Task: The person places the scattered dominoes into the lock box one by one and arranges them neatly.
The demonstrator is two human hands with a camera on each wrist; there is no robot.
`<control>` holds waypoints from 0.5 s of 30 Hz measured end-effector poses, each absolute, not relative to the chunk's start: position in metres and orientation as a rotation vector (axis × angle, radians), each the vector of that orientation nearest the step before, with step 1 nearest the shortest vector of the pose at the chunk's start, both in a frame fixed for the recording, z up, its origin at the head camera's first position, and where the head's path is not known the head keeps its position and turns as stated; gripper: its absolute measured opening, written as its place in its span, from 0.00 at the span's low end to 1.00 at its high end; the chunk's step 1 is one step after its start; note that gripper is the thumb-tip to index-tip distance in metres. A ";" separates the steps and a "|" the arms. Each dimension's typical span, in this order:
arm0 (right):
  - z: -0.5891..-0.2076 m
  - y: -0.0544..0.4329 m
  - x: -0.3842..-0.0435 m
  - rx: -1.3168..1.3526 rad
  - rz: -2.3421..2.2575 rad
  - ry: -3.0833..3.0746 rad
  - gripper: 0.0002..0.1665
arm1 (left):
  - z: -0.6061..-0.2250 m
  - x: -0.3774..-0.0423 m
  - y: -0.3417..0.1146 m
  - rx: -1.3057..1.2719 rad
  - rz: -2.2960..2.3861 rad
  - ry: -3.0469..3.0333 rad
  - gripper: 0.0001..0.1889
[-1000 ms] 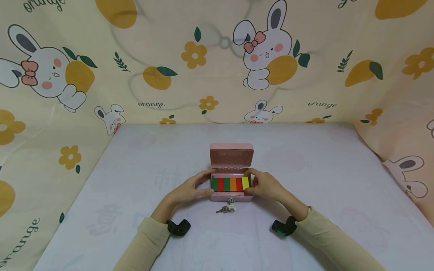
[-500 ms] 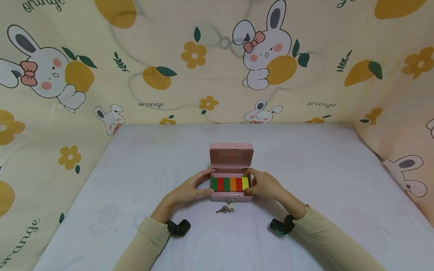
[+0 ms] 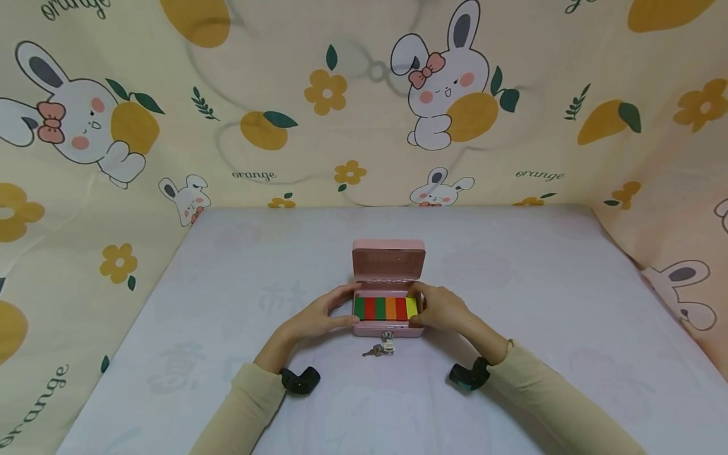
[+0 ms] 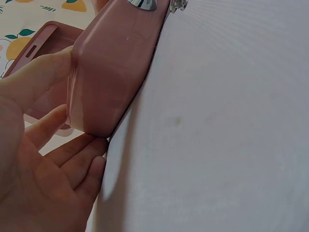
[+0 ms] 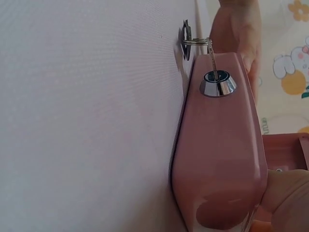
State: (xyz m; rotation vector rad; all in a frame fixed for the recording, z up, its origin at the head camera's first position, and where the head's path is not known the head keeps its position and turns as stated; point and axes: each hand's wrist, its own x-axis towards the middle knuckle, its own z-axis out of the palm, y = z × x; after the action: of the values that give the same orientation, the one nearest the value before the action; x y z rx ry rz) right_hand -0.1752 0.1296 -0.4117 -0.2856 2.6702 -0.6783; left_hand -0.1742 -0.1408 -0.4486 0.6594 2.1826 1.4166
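A small pink metal cash box [image 3: 389, 330] stands on the table with its lid [image 3: 389, 263] raised. Inside lies a row of coloured blocks [image 3: 380, 309]: green, red and orange, with a yellow block [image 3: 412, 308] at the right end. My left hand [image 3: 315, 316] grips the box's left end, thumb at the front corner and fingers at the side and back. My right hand [image 3: 446, 308] reaches over the right end and pinches the yellow block by its front and back; its fingertips are partly hidden. In the right wrist view, a key sits in the round lock [image 5: 218, 87].
Keys on a ring [image 3: 375, 350] hang from the lock onto the white tabletop [image 3: 256, 253]. Black cameras [image 3: 301, 380] are worn at both wrists. Cloth printed with rabbits and oranges [image 3: 273, 82] stands behind and at the sides.
The yellow block, slightly raised and tilted a second ago, now sits level with the row. My right wrist has shifted a little to the left. The left hand keeps its place.
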 end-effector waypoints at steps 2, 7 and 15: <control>-0.412 0.129 -0.176 -0.279 -0.677 2.667 0.27 | -0.449 -0.174 -0.141 0.658 1.417 2.182 0.36; -0.413 0.129 -0.178 -0.278 -0.659 2.667 0.28 | -0.451 -0.175 -0.141 0.656 1.427 2.176 0.36; -0.411 0.129 -0.177 -0.283 -0.651 2.668 0.28 | -0.451 -0.174 -0.140 0.653 1.424 2.180 0.37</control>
State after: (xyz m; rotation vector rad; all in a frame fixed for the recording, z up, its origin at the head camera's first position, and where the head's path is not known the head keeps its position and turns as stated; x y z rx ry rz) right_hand -0.1766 0.1286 -0.4114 -0.2834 2.6685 -0.6506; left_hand -0.1742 -0.1399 -0.4508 0.6527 2.1802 1.4244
